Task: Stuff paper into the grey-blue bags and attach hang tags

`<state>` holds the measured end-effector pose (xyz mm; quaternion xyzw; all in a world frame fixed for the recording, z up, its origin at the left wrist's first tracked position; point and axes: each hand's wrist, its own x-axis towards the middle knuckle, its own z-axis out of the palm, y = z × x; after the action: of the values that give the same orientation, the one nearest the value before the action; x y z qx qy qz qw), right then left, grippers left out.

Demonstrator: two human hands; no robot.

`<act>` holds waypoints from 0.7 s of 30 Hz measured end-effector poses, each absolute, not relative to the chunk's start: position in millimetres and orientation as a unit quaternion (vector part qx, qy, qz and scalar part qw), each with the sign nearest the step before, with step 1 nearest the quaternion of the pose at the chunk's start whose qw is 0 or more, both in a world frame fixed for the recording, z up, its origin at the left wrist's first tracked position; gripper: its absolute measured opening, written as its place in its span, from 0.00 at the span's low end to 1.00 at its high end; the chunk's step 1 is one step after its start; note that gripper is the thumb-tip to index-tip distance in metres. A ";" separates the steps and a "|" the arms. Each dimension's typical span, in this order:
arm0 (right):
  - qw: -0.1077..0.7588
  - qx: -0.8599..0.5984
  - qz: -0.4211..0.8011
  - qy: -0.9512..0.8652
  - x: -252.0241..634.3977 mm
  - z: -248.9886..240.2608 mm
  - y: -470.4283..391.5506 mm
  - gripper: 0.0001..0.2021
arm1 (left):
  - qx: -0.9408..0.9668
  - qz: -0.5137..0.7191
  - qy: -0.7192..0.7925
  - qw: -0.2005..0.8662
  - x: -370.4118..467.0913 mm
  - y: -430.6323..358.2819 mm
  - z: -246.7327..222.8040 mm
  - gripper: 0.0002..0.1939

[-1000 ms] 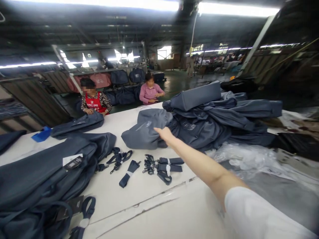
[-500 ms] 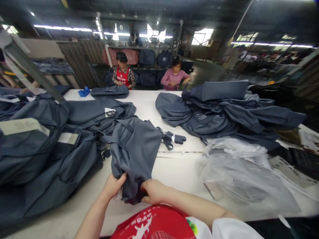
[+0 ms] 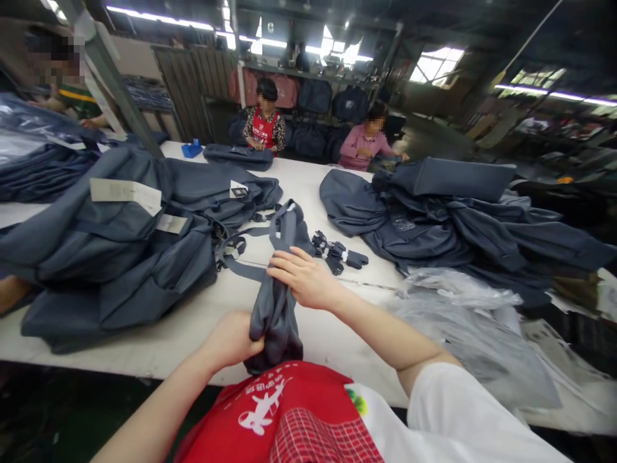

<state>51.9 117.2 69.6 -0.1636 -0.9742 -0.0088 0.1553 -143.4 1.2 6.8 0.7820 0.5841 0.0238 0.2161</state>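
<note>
A dark blue-grey fabric bag (image 3: 277,315) lies bunched at the table's near edge, in front of the red apron. My left hand (image 3: 236,337) grips its near left side, fingers wrapped into the cloth. Higher up, my right hand (image 3: 303,276) rests across the bag's upper part with its fingers extended. Past that hand, a strap loop (image 3: 284,225) stands up, and more straps trail to the left. Just right of the bag lie bundled dark straps (image 3: 340,254) with white ties.
Large blue-grey bags with paper tags (image 3: 120,238) are heaped at the left, another heap (image 3: 424,218) at the right. Clear plastic bags (image 3: 472,341) lie near right. A small blue box (image 3: 191,149) is at the far edge. Several people work around the white table (image 3: 226,379).
The bag has been gathered narrower, and its straps now show. My right hand has moved forward onto its upper part. The view has shifted, showing another person at the far left.
</note>
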 end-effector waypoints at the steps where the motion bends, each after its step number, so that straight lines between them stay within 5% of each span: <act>1: 0.144 -0.183 -0.017 -0.972 52.7 64.3 121.0 0.18 | 0.775 0.023 0.592 0.219 -147.8 -0.7 5.4 0.09; 6: 0.097 -0.268 -0.049 -0.957 70.4 51.8 109.5 0.13 | 0.759 0.009 0.613 0.219 -167.7 -9.9 1.9 0.07; 14: 0.092 -0.409 -0.017 -0.908 123.9 64.0 78.0 0.37 | 0.754 0.034 0.624 0.204 -182.5 -12.7 5.4 0.18; 21: 0.155 -0.415 0.150 -0.884 174.3 37.8 82.3 0.23 | 0.708 0.032 0.659 0.254 -197.7 -16.3 -31.1 0.13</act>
<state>174.3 82.3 37.8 -0.4147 -0.8840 0.1497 0.1553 -197.7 -16.3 -31.1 0.7076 0.6588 0.0315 0.2535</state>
